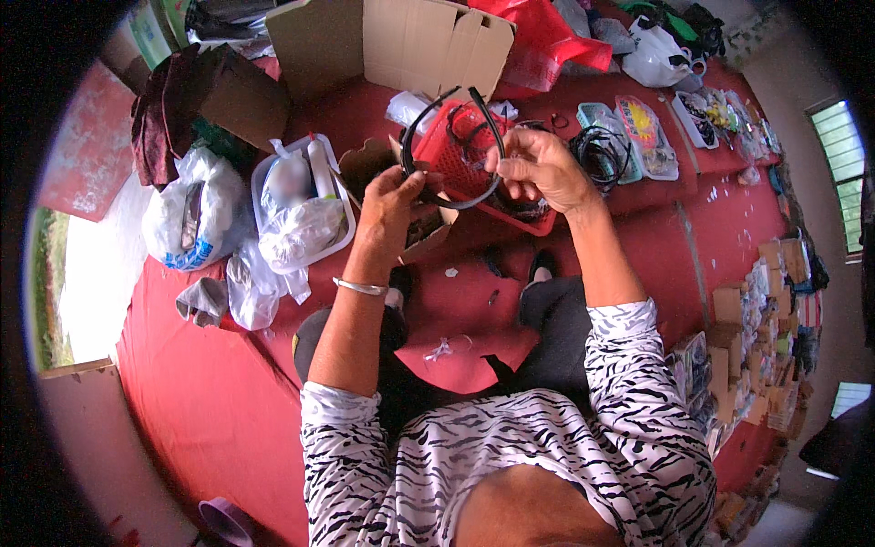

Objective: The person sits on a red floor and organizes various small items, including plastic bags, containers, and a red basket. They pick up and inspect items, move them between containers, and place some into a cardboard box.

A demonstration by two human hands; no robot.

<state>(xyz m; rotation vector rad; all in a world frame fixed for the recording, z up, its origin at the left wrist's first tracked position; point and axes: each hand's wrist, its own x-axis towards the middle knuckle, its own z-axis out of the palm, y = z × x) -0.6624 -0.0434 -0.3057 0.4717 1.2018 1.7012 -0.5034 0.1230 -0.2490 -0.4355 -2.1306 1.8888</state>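
Note:
A black headband (489, 122) is held up in front of me, its two ends pointing away and its curved band toward me. My left hand (390, 205) pinches its left side between thumb and fingers. My right hand (545, 171) grips the right side, thumb and index finger pressed together. Behind the headband lies a red plastic basket (437, 137) with dark bands in and around it. A small open cardboard box (428, 242) sits just beyond my left wrist, partly hidden by it.
Left of my hands stand a white tray (342, 239) of bagged items and a stuffed plastic bag (196, 219). A large cardboard box (437, 50) is behind. To the right are a bundle of black bands (603, 155) and a teal basket (597, 114). Red cloth (219, 392) covers the surface.

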